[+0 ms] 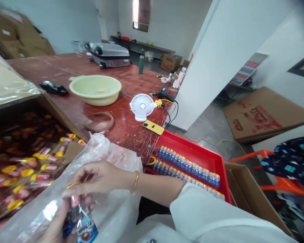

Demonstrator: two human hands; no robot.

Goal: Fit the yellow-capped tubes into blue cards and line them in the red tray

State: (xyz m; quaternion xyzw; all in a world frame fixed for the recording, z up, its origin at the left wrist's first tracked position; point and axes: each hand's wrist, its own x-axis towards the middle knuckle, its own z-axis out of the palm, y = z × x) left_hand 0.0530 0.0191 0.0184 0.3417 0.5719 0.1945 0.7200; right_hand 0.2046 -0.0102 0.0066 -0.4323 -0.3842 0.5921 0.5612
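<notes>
At the bottom left, my left hand (55,219) is closed around a blue printed packet (86,227) and a small tube with a pink label (75,201). Just above it, my right hand (98,179) pinches a thin yellow band (73,184) close to the top of that tube. Its exact shape is partly covered by the fingers. Under both hands spreads a clear plastic sheet (111,152). To the left, a carton (63,114) holds many small pink-labelled tubes with yellow caps (49,167).
A red tray (205,152) with rows of blue-and-yellow tubes (187,163) sits at right. On the red table are a yellow phone (153,127), white fan (142,105), pale basin (96,88), tape dispenser (53,88), rubber bands (138,141) and a suitcase (110,55).
</notes>
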